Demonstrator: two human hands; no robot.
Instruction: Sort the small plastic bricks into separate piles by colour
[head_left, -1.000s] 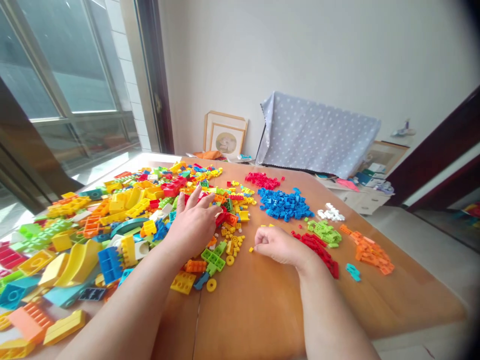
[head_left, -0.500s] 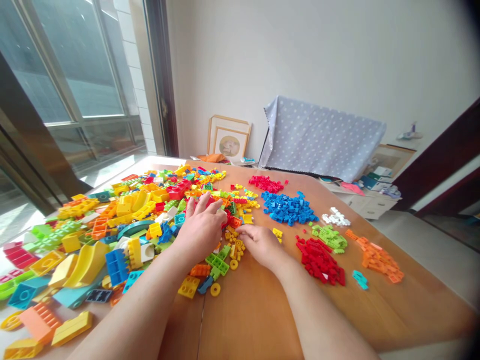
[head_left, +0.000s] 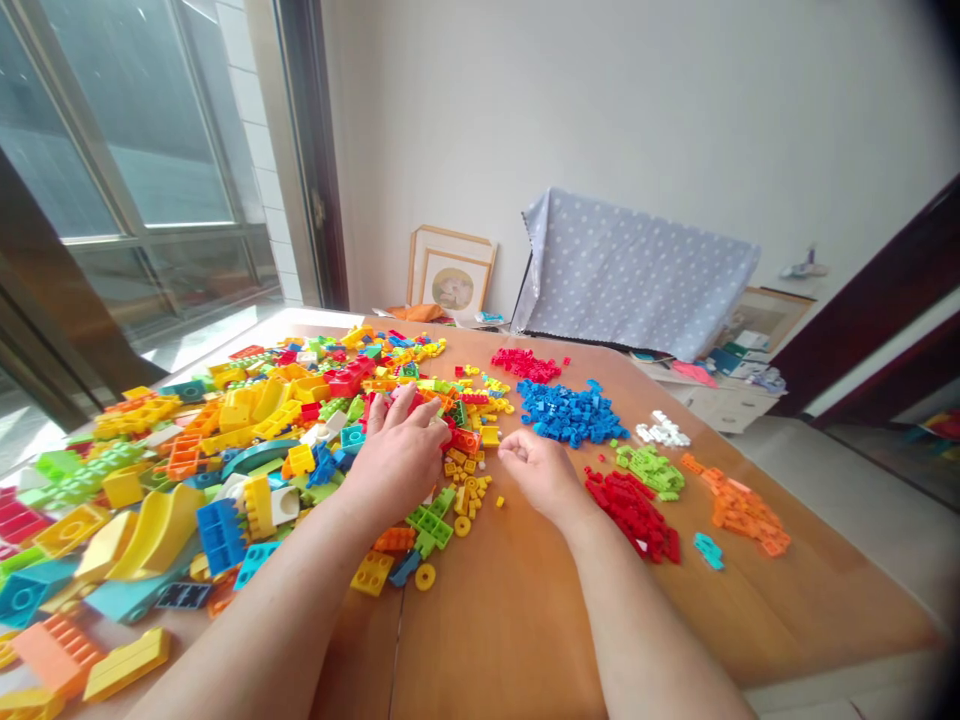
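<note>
My left hand point(head_left: 397, 450) rests over the right part of a large heap of mixed building bricks point(head_left: 281, 400), fingers spread and fingertips among red and orange pieces. What lies under its palm is hidden. Just right of the heap, my right hand point(head_left: 541, 468) hovers low over the table with fingers curled and pressed together. Whether a small piece is pinched there, I cannot make out. Small yellow bricks point(head_left: 471, 492) lie between the hands, and a single tiny yellow brick point(head_left: 500, 502) sits below the right fingertips. Nearer me are a green brick point(head_left: 431, 522) and a yellow ring point(head_left: 425, 577).
Single-colour piles stand on the wooden table point(head_left: 495, 640): pink-red point(head_left: 529, 364), blue point(head_left: 574, 412), white point(head_left: 663, 430), lime green point(head_left: 651, 470), red point(head_left: 634, 515), orange point(head_left: 742, 510) and turquoise point(head_left: 709, 551). A dotted cloth point(head_left: 637, 270) hangs beyond the table.
My right hand has drawn slightly right, away from the heap's edge, and its fingers have curled in more. The tiny yellow brick below it has come into view. The left hand stays put.
</note>
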